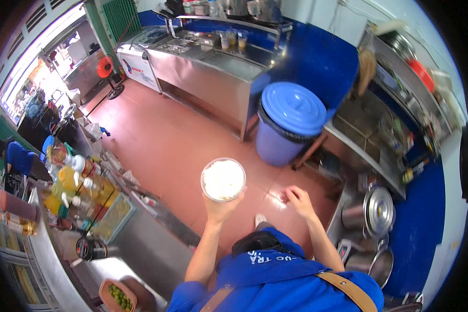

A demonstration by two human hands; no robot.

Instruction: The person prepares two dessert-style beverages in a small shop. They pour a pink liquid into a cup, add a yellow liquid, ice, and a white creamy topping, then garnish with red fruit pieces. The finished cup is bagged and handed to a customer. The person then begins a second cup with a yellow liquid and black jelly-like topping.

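In front of my body my left hand (221, 207) is closed round a clear plastic tub (223, 179). White contents fill it close to the rim, and I cannot make out what they are. Held out over the floor, the tub shows its top. To the right of it my right hand (299, 203) hangs in the air, touching nothing. Its fingers are loosely bent and a little apart, with nothing seen between them.
Ahead, a blue lidded bin (293, 112) stands beside a steel counter (208, 73). A sink (364, 127) and steel pots (369, 213) line the right. On the left, a steel worktop (156, 260) carries pump bottles (88, 182) and a bowl of green fruit (120, 297).
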